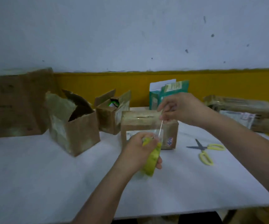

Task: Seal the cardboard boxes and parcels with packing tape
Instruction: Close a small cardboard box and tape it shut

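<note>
The round roll of clear packing tape [151, 157], yellow at its core, stands on edge in the left hand [138, 149], whose fingers curl round its rim just above the table [49, 175]. A thin glossy strip [160, 128] runs up from the roll to the right hand [182, 109], whose fingertips pinch its free end. Just behind stands a closed, labelled cardboard box [146, 122], two open-flapped worn boxes [75, 126] sit to its left, yellow-handled scissors [206, 151] lie flat to its right, and the smooth white top spreads broadly toward its near edge.
</note>
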Motion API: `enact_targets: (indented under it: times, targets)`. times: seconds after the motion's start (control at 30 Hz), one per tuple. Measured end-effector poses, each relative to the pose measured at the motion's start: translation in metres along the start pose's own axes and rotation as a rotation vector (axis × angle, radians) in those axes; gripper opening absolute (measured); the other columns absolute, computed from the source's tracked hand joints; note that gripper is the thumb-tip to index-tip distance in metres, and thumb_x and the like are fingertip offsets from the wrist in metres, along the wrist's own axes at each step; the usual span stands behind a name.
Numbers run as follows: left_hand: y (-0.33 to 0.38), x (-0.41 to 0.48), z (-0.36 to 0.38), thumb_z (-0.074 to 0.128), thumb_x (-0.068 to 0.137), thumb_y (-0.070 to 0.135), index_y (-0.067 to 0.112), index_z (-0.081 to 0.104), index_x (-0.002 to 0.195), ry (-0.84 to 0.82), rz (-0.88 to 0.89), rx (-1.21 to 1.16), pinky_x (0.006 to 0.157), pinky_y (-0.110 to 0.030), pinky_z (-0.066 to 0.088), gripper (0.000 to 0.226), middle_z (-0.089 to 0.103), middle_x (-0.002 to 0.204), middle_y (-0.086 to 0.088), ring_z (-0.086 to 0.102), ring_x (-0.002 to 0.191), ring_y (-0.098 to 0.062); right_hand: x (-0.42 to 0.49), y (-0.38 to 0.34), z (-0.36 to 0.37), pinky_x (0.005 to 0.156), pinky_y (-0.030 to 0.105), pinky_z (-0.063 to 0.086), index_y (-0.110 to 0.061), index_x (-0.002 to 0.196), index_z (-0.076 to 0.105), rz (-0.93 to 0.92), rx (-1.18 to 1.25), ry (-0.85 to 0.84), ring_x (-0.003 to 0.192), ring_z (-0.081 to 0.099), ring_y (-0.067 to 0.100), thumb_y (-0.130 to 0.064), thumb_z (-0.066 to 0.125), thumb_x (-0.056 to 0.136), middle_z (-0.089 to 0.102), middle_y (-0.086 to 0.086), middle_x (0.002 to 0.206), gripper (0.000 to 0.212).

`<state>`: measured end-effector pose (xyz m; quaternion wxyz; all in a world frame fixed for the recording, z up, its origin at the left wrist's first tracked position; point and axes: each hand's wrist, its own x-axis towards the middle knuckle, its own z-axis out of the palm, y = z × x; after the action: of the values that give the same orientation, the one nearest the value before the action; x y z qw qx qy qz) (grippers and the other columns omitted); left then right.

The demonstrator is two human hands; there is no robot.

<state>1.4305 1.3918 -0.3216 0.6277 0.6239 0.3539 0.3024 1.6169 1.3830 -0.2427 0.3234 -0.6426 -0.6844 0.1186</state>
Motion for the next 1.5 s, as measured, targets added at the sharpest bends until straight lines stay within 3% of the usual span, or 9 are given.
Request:
enact_targets:
  times: [0.23, 0.5, 0.63, 0.77, 0.87, 1.0, 1.07, 1.27, 1.5]
  targets:
    - [0.006, 0.033, 0.052, 0.059, 0.094, 0.003, 0.015, 0.040, 0.133, 0.031, -0.013, -0.342, 0.050, -0.024, 0.055, 0.045, 0.069, 0.056, -0.004, 0.066, 0.047, -0.016, 0.041, 0.030, -0.023, 0.067, 0.007, 0.048, -0.017, 0.089, 0.077, -0.038, -0.168, 0.047, 0.070, 0.065, -0.007, -0.008, 0.072, 0.088, 0.072, -0.010, 0.079, 0.011]
    - [-0.016, 0.039, 0.067, 0.060, 0.093, -0.001, 0.031, 0.039, 0.109, 0.072, 0.111, -0.313, 0.060, -0.033, 0.058, 0.042, 0.074, 0.086, -0.017, 0.075, 0.068, -0.027, 0.073, 0.068, 0.002, 0.071, 0.003, 0.045, -0.026, 0.127, 0.064, -0.057, -0.350, -0.124, 0.073, 0.059, -0.016, -0.004, 0.063, 0.093, 0.072, -0.012, 0.088, 0.041]
    - [-0.022, 0.048, 0.066, 0.061, 0.092, 0.001, 0.027, 0.042, 0.108, 0.066, 0.172, -0.223, 0.063, -0.039, 0.059, 0.036, 0.072, 0.092, -0.017, 0.075, 0.069, -0.028, 0.071, 0.085, 0.012, 0.088, 0.025, 0.052, -0.035, 0.125, 0.065, -0.058, -0.299, -0.065, 0.090, 0.059, -0.007, -0.010, 0.066, 0.092, 0.068, -0.018, 0.095, 0.042]
    - [-0.035, 0.049, 0.070, 0.064, 0.089, -0.002, 0.023, 0.046, 0.102, 0.021, 0.151, -0.292, 0.068, -0.046, 0.061, 0.034, 0.070, 0.091, -0.020, 0.073, 0.070, -0.032, 0.062, 0.094, 0.015, 0.107, 0.024, 0.023, -0.041, 0.139, 0.051, -0.063, -0.320, -0.072, 0.126, 0.031, 0.003, -0.037, 0.073, 0.086, 0.047, -0.014, 0.145, 0.057]
    - [-0.043, 0.049, 0.070, 0.061, 0.093, -0.001, 0.021, 0.053, 0.097, -0.017, 0.186, -0.332, 0.066, -0.042, 0.060, 0.023, 0.068, 0.083, -0.016, 0.071, 0.070, -0.029, 0.057, 0.089, 0.008, 0.115, 0.023, 0.022, -0.037, 0.138, 0.054, -0.120, -0.253, -0.115, 0.134, 0.036, 0.002, -0.041, 0.069, 0.088, 0.043, -0.015, 0.150, 0.053]
    - [-0.049, 0.050, 0.066, 0.051, 0.103, 0.015, 0.022, 0.064, 0.091, -0.063, 0.264, -0.261, 0.064, -0.032, 0.055, 0.018, 0.069, 0.075, -0.017, 0.068, 0.066, -0.027, 0.054, 0.090, 0.013, 0.120, 0.039, -0.003, -0.054, 0.149, 0.018, -0.034, -0.319, -0.527, 0.148, -0.010, 0.006, -0.066, 0.054, 0.083, -0.005, -0.021, 0.163, 0.077]
    - [-0.050, 0.049, 0.065, 0.048, 0.104, 0.022, 0.021, 0.066, 0.095, -0.075, 0.308, -0.236, 0.067, -0.031, 0.055, 0.020, 0.070, 0.075, -0.014, 0.068, 0.068, -0.026, 0.056, 0.092, 0.015, 0.122, 0.045, -0.006, -0.055, 0.150, 0.005, -0.021, -0.389, -0.562, 0.149, -0.018, 0.012, -0.067, 0.055, 0.082, -0.016, -0.020, 0.161, 0.086]
    - [-0.054, 0.045, 0.052, 0.048, 0.099, 0.007, 0.023, 0.069, 0.109, -0.200, 0.323, -0.146, 0.081, -0.028, 0.053, 0.028, 0.072, 0.085, -0.012, 0.069, 0.082, -0.023, 0.053, 0.087, 0.019, 0.122, 0.048, 0.003, -0.055, 0.149, -0.008, 0.011, -0.534, -0.536, 0.150, -0.011, 0.026, -0.079, 0.041, 0.076, -0.019, -0.001, 0.163, 0.091]
    - [-0.040, 0.040, 0.021, 0.049, 0.102, 0.015, 0.019, 0.060, 0.131, -0.248, 0.306, -0.131, 0.080, -0.028, 0.054, 0.032, 0.070, 0.088, -0.017, 0.068, 0.081, -0.021, 0.055, 0.071, 0.022, 0.098, 0.041, 0.041, -0.043, 0.154, 0.008, -0.002, -0.669, -0.436, 0.118, 0.047, 0.030, -0.076, 0.034, 0.088, 0.043, 0.013, 0.133, 0.078]
